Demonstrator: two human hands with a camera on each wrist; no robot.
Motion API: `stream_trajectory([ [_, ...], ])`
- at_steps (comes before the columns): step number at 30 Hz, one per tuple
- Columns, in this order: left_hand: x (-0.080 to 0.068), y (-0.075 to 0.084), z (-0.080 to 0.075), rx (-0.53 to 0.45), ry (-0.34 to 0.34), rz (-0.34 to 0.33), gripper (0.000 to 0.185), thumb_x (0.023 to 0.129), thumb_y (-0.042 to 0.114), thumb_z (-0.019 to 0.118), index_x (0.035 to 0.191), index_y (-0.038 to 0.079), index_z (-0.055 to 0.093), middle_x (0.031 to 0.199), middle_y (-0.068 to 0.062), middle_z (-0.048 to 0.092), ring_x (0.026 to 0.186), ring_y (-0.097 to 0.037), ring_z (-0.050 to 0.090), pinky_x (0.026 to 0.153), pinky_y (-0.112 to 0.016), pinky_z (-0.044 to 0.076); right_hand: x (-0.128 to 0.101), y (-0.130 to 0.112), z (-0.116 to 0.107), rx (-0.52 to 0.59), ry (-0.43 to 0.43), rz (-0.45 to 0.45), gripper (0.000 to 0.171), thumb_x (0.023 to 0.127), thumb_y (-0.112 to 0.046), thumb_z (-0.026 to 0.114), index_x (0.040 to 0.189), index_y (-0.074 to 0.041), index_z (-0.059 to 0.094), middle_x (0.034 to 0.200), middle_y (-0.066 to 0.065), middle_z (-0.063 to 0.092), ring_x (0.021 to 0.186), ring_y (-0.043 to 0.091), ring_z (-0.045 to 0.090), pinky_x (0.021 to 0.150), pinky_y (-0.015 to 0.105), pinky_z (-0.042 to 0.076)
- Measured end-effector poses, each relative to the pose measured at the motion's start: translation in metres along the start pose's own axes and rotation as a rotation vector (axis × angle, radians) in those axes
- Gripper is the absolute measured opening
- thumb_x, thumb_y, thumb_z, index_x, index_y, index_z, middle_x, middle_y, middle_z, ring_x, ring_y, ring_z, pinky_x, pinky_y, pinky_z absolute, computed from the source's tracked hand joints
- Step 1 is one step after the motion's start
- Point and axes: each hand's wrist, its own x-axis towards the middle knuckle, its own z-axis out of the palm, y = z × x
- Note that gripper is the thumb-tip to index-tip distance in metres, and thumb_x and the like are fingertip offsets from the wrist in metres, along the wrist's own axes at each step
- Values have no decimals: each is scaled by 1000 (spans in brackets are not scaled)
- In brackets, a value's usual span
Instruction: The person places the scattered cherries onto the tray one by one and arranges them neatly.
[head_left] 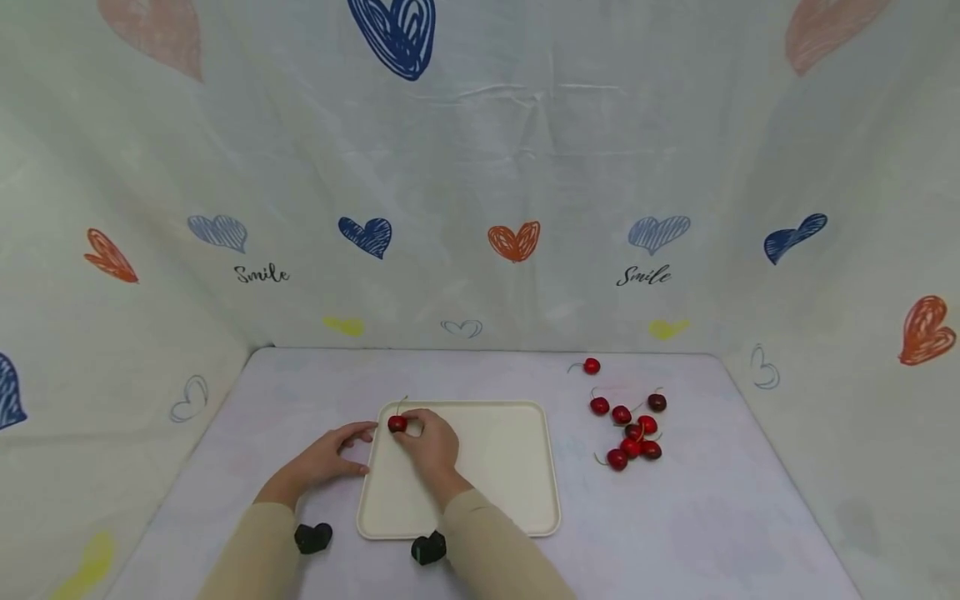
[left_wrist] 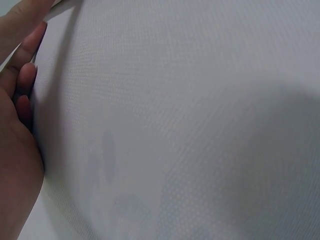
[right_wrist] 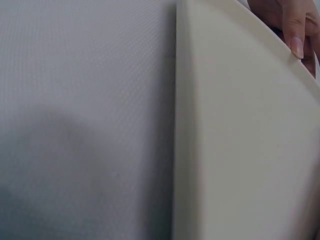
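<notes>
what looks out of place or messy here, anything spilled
Nothing is spilled or damaged. The loose cherries lie scattered on the table right of the tray, one stray cherry apart behind them. The right hand holds a cherry at the tray's far left corner; the left hand touches its edge.

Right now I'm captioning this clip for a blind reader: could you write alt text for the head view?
A person's right hand holds a red cherry over the far-left corner of a cream tray, while the left hand rests against the tray's left edge. More loose cherries lie on the pale table to the right, before a heart-print backdrop.
</notes>
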Motion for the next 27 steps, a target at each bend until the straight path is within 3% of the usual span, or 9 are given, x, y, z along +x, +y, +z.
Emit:
stream_trajectory([
  [4,1,0,1,6,-4,15,74,74,14,85,139,7,51,118,-6,59,117,-34,48,101,-56,34,-1,1,-3,-22,-11,-6,30,77,-29,84,104,-21,74,104,-10,69,96,8,63,82,25,48],
  [7,1,0,1,3,-19,45,74,75,14,84,140,5,50,116,-5,59,118,-34,48,103,-57,32,-2,3,-6,-12,-31,-11,33,76,-28,85,106,-20,73,99,-10,68,82,5,59,73,23,46],
  [12,-2,-1,-2,-3,-54,76,76,76,11,83,142,4,47,114,-4,59,117,-34,46,103,-60,30,-1,9,-12,135,-111,-4,38,77,-18,84,112,-15,71,84,-7,57,64,2,44,59,21,40],
  [18,-4,1,-4,7,-81,90,80,73,8,84,142,1,46,114,-5,60,120,-38,44,104,-63,26,-1,14,-27,301,-164,44,36,77,-9,83,111,-11,71,97,-6,63,65,3,48,59,22,44],
  [27,5,7,4,34,-72,102,79,73,9,85,141,1,47,107,-1,60,111,-32,48,103,-59,31,2,24,-44,271,-151,48,30,78,-11,82,107,-12,72,98,-7,66,69,2,50,62,21,44],
])
